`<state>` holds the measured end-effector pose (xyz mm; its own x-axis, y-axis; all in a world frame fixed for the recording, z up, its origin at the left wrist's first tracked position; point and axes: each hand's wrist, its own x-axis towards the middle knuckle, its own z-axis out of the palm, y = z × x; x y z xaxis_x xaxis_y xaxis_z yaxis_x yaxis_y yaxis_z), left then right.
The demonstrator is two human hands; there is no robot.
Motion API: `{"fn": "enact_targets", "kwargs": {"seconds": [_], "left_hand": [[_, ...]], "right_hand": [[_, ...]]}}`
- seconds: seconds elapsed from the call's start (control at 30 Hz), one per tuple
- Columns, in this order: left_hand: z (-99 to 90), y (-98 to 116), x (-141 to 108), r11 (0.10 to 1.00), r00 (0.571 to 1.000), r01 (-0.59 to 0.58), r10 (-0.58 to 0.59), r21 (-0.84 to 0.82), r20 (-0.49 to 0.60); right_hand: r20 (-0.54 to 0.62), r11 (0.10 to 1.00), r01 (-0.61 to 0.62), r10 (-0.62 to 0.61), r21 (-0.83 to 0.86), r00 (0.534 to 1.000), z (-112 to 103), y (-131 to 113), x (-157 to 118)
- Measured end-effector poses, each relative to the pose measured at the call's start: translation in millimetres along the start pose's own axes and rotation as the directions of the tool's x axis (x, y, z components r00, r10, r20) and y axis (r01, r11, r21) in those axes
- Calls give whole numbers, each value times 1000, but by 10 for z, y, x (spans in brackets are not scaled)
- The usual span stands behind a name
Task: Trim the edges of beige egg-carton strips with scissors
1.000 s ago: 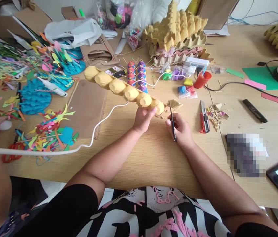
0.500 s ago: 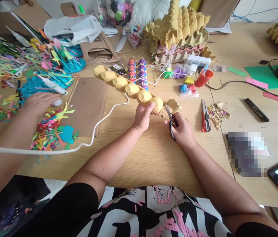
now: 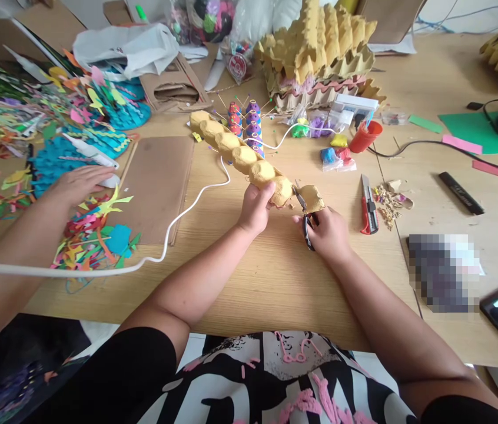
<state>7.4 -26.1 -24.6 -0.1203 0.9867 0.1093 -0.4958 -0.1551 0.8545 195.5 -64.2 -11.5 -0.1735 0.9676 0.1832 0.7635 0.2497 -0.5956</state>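
A yellow egg-cup strip (image 3: 243,158) is pinched by the left hand (image 3: 256,208), scissors (image 3: 305,219) by the right (image 3: 329,233) — fingertips could be nipped if the blades slip.

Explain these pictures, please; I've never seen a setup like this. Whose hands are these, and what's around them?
There is no robot here: a person works bare-handed, and every picture comes from one camera on their head, looking forward and down.

The left hand holds a yellow egg-carton strip. The right hand holds scissors, their blades by the strip's near end.

On the wooden table lie a red utility knife, a brown cardboard sheet and colourful paper scraps. Egg trays are stacked at the back. The hand at far left is another person's.
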Motion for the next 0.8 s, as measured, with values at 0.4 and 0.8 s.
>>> {"fn": "enact_targets", "kwargs": {"seconds": [0.4,0.8], "left_hand": [[-31,-35,13,1000,1000,-5,5,-20,-21],[-59,-66,20,999,1000,-20,20,-29,-8]], "right_hand": [[45,999,-5,6,-33,999,17,0,8],[25,999,-22,21,49,999,38,-11,21]]}}
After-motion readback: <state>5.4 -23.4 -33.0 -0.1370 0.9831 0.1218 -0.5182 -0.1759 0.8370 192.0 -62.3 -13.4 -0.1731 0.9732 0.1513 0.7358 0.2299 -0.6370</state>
